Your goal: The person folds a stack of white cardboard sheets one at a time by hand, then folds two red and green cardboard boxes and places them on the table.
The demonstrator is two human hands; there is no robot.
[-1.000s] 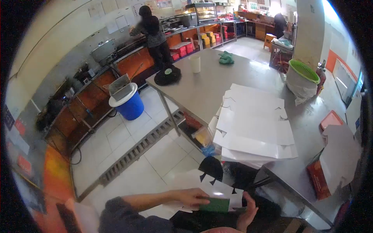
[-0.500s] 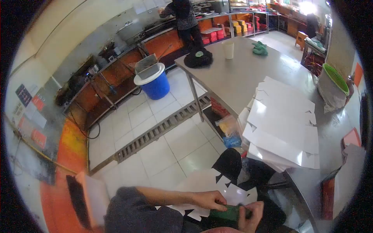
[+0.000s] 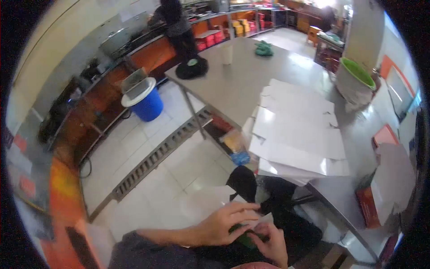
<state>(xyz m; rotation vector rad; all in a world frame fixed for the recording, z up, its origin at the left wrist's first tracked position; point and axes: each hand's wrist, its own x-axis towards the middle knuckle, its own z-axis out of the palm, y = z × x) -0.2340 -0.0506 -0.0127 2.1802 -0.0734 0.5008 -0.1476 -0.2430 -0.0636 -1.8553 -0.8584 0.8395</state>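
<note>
Hands low, at the bottom edge of the view, close together over the lap. Left hand lies on top of a white die-cut cardboard blank with a green printed face, fingers curled down and clamped on its near edge. Right hand meets it from the other side, fingers closed on the green part of the same blank. The two hands nearly touch. Blank sits between and beyond the hands, its white flaps fanning out past the left fingertips over the floor tiles. Whether a crease is set under the fingers I cannot tell, as the left hand hides it.

Up and to the right of the grip: thick stack of flat white carton blanks on the corner of a grey stainless-steel table, overhanging the near edge. Farther right of the grip, at the table's edge: orange-and-white cartons that look made up, though blurred. Well beyond the left hand, across the tiled floor: round blue plastic bucket with a white lid.

Progress, as a judgement: one blank in hand, mostly unfolded, no box shape yet. The stack on the table is thick and flat, so the bulk of the folding appears undone. Only a few finished pieces show.
</note>
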